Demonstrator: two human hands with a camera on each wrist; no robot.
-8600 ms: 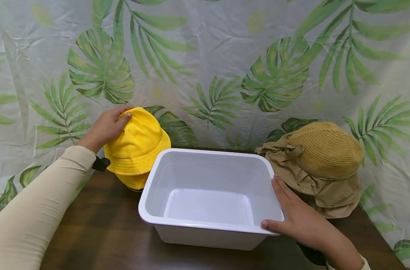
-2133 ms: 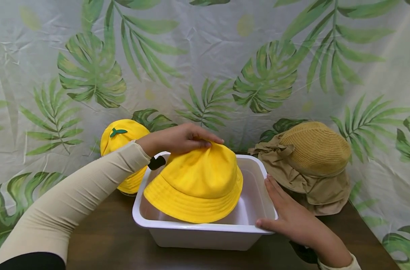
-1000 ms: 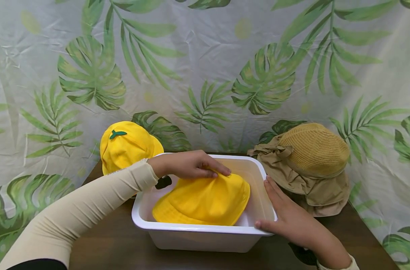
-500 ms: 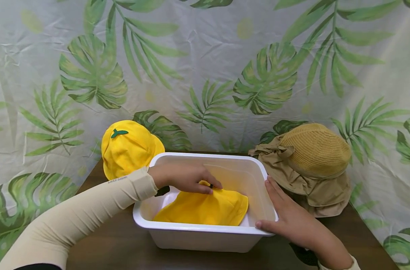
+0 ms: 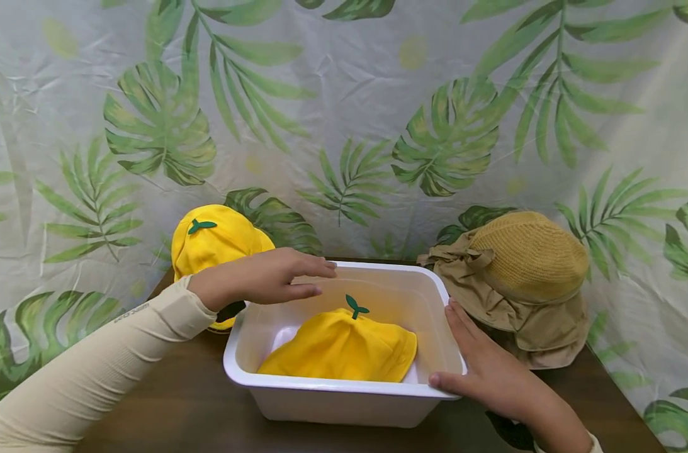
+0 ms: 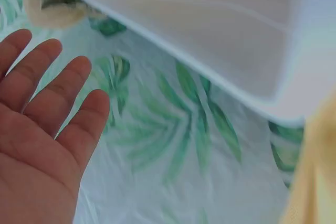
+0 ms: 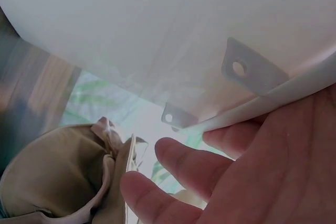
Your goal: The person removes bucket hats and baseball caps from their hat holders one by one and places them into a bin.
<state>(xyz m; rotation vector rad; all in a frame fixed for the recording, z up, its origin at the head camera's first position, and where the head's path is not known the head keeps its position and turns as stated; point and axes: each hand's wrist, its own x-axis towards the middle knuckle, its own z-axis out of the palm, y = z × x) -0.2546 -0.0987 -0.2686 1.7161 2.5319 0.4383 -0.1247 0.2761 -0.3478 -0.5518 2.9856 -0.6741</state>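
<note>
A yellow bucket hat (image 5: 344,346) with a green sprout on its crown lies in the white plastic tub (image 5: 344,390). My left hand (image 5: 264,275) hovers over the tub's left side, holding nothing; its fingers are spread in the left wrist view. My right hand (image 5: 491,365) rests against the tub's right front corner, thumb at the front rim and fingers along the right side. In the right wrist view its fingers (image 7: 194,166) extend loosely outside the wall. A second yellow hat (image 5: 213,242), also with a green sprout, sits behind my left forearm, partly hidden.
To the tub's right, a woven straw hat (image 5: 530,255) sits on top of a tan cloth hat (image 5: 553,333) with a bow. Everything stands on a dark wooden table (image 5: 179,390). Behind it hangs a leaf-patterned curtain (image 5: 344,94).
My left hand lowered a yellow hat into the tub, let go, and has drawn back up and left, uncovering the sprout. The right hand stays at the rim.
</note>
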